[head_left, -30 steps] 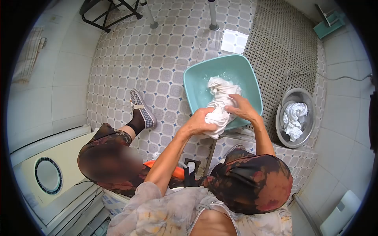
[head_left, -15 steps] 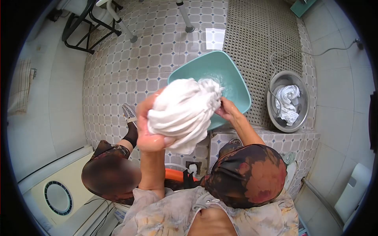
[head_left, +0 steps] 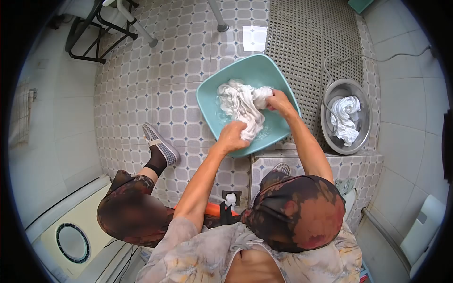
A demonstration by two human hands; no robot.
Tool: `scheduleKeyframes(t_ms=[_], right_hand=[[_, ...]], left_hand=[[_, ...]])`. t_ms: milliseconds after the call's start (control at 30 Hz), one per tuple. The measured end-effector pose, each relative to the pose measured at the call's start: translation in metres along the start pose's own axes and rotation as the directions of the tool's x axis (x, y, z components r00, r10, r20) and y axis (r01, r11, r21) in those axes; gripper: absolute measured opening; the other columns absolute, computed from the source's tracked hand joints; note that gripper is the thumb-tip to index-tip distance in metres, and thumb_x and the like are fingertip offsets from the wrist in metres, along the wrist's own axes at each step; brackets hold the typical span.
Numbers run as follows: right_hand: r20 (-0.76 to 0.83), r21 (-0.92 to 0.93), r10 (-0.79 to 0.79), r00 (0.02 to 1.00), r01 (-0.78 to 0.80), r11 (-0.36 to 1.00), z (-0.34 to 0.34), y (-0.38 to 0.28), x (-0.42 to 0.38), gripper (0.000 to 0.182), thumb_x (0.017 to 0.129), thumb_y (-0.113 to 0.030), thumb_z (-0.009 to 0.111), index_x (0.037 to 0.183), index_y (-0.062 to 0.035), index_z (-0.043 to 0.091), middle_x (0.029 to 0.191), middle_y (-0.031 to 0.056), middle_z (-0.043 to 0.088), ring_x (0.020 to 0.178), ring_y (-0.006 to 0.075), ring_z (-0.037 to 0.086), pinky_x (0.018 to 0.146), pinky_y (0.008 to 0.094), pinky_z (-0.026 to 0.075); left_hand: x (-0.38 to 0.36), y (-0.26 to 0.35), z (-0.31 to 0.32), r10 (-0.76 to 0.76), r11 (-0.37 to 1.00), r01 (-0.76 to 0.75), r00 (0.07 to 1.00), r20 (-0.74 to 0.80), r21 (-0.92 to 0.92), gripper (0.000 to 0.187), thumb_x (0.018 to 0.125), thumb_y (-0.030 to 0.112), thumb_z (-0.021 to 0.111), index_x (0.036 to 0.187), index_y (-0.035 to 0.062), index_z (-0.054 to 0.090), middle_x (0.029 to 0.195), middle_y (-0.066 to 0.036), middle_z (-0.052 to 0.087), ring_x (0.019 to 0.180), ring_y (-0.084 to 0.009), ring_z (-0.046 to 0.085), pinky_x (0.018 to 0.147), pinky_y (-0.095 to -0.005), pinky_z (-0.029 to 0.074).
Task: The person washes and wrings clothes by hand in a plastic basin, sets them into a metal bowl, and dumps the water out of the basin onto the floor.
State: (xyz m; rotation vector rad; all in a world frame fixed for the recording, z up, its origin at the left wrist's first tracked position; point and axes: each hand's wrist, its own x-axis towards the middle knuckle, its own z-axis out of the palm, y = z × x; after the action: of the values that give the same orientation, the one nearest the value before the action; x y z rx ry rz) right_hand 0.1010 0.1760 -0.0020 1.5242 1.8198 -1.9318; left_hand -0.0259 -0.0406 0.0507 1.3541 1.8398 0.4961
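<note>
A crumpled white cloth (head_left: 240,101) lies in the water of the turquoise basin (head_left: 207,118). At the basin's near side, my left hand (head_left: 233,137) is closed on the lower end of the cloth. My right hand (head_left: 280,102) grips the cloth's right end, by the basin's right wall. Some of the fingertips are hidden by the cloth and the hands themselves.
A metal bowl (head_left: 326,132) with another white cloth (head_left: 346,120) stands at the right, a grey hose (head_left: 391,55) reaching into it. Behind the basin lies a perforated mat (head_left: 314,33). Chair legs (head_left: 101,42) stand at the upper left, and a tiled step edge (head_left: 321,162) is nearer me.
The bundled cloth has gone down from above the near-left rim into the basin and spread out. My left hand has moved forward and right with it; my right hand has moved slightly forward.
</note>
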Motion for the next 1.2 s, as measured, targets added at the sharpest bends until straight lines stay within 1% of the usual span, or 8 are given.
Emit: scheduleKeyframes(t_ms=[100,267,367,533,633,800,967,1200], right_hand=[[0.022,-0.266,0.129,0.991,-0.119,0.957,-0.008,-0.01,-0.006,0.032,0.073,-0.011,0.058,0.102,0.0002,0.067,0.084,0.0071,0.067,0.074,0.016,0.061,0.07,0.0298,0.05],[0.299,0.039,-0.422,0.856,0.431,0.902,0.028,-0.04,-0.034,0.037,0.066,-0.01,0.058,0.101,-0.0007,0.068,0.097,0.0111,0.067,0.089,0.0188,0.059,0.084,0.0287,0.045],[0.271,0.04,-0.387,0.881,0.391,0.919,0.024,-0.034,-0.019,0.034,0.07,-0.011,0.058,0.101,-0.0024,0.068,0.097,0.0102,0.067,0.088,0.0186,0.058,0.083,0.0299,0.046],[-0.404,-0.367,-0.325,0.855,0.174,0.914,0.013,0.02,0.022,0.072,0.079,-0.035,0.065,0.137,0.0006,0.04,0.114,0.0243,0.062,0.102,0.0388,0.061,0.095,0.0413,0.047],[-0.421,-0.588,-0.561,0.713,0.256,0.767,0.044,0.009,0.013,0.076,0.077,-0.035,0.069,0.141,-0.007,0.038,0.114,0.0267,0.06,0.107,0.0402,0.058,0.097,0.043,0.045],[-0.193,-0.519,-0.495,0.847,0.34,0.784,0.083,0.007,0.016,0.063,0.069,-0.019,0.07,0.13,-0.0175,0.052,0.111,0.0254,0.061,0.108,0.0383,0.057,0.096,0.0403,0.046],[0.168,0.259,-0.422,0.891,0.373,0.891,0.098,-0.03,-0.045,0.039,0.068,-0.013,0.065,0.107,-0.0146,0.065,0.097,0.0157,0.068,0.094,0.0279,0.065,0.085,0.0361,0.051],[0.116,-0.357,-0.85,0.514,0.82,0.447,0.142,-0.072,-0.138,0.025,0.075,-0.028,0.067,0.094,-0.0134,0.064,0.073,0.0114,0.057,0.073,0.0311,0.062,0.065,0.0438,0.052]], left_hand=[[0.008,0.004,0.027,-0.007,0.967,-0.042,0.981,0.193,0.251,0.042,0.056,0.024,0.068,0.094,0.0055,0.068,0.089,-0.02,0.065,0.091,-0.04,0.06,0.081,-0.046,0.049],[0.034,0.015,0.054,-0.069,0.965,0.056,0.997,0.042,0.257,0.045,0.057,0.019,0.065,0.101,0.0078,0.067,0.103,-0.017,0.067,0.106,-0.0368,0.058,0.087,-0.0501,0.047],[0.043,0.013,0.06,-0.145,0.935,0.105,0.985,0.097,0.338,0.051,0.058,0.021,0.068,0.108,0.0071,0.066,0.115,-0.017,0.063,0.116,-0.0361,0.053,0.098,-0.0485,0.042],[0.023,-0.019,0.051,-0.162,0.976,0.187,0.966,0.202,-0.113,0.072,0.063,0.034,0.074,0.125,0.003,0.056,0.128,-0.021,0.055,0.117,-0.037,0.053,0.099,-0.0445,0.043],[0.011,-0.023,0.051,-0.449,0.628,0.184,0.88,-0.158,-0.756,0.074,0.071,0.039,0.073,0.131,0.0028,0.049,0.134,-0.018,0.052,0.118,-0.0335,0.053,0.098,-0.0408,0.043],[0.033,-0.037,0.011,-0.788,0.071,0.117,0.616,0.016,-0.991,0.074,0.088,0.051,0.057,0.144,0.0072,0.036,0.14,-0.017,0.046,0.122,-0.0339,0.05,0.102,-0.0517,0.038],[0.056,-0.059,-0.026,-0.365,-0.387,0.067,0.904,0.22,-0.919,0.067,0.093,0.057,0.043,0.137,0.0067,0.045,0.135,-0.016,0.052,0.121,-0.0341,0.053,0.102,-0.0496,0.044],[0.031,-0.068,-0.016,-0.087,-0.294,0.147,0.98,0.179,-0.944,0.057,0.096,0.047,0.045,0.134,0.0045,0.048,0.129,-0.015,0.057,0.114,-0.0327,0.058,0.1,-0.0466,0.046]])
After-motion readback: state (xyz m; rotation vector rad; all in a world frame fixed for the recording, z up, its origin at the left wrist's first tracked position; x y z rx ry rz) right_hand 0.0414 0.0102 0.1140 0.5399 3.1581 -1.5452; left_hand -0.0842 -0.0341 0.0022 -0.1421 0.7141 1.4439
